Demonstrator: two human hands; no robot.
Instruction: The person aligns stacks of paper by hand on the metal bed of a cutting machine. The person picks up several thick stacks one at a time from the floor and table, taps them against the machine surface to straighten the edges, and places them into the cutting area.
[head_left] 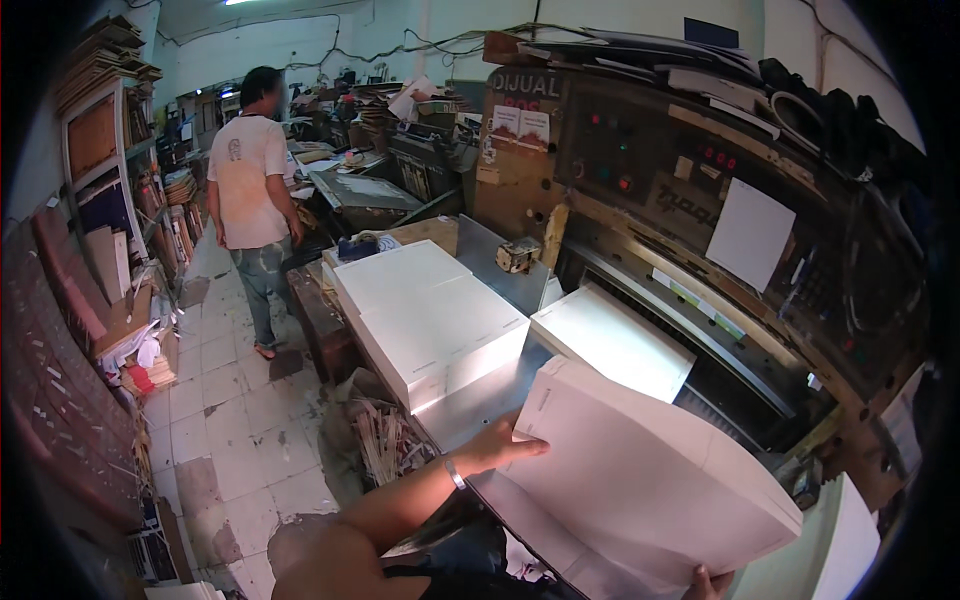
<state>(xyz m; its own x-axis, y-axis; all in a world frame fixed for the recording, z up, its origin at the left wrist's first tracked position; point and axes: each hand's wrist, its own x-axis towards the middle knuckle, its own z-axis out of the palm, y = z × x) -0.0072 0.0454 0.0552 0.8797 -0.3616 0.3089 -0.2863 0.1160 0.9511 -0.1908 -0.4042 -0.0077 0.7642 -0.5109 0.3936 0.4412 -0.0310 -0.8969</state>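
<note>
A thick, floppy stack of large white paper sheets (650, 465) is held up, tilted and bowed, between my hands. My left hand (505, 445), with a metal band at the wrist, grips its left edge, thumb on top. At the lower edge, toward the right corner, my right hand (708, 583) is closed on the same stack; most of this hand is out of frame. Just beyond, a tall squared block of white paper (430, 310) stands on the metal machine table (470, 405). To its right, a brightly lit paper stack (615, 335) lies under the cutting machine's front.
The big paper cutting machine (640, 190) rises at the right, loaded with papers on top. More white paper (845, 540) sits at the lower right. Paper offcuts (390, 440) fill a sack beside the table. Another person (250, 190) walks the tiled aisle; shelves (120, 200) line the left.
</note>
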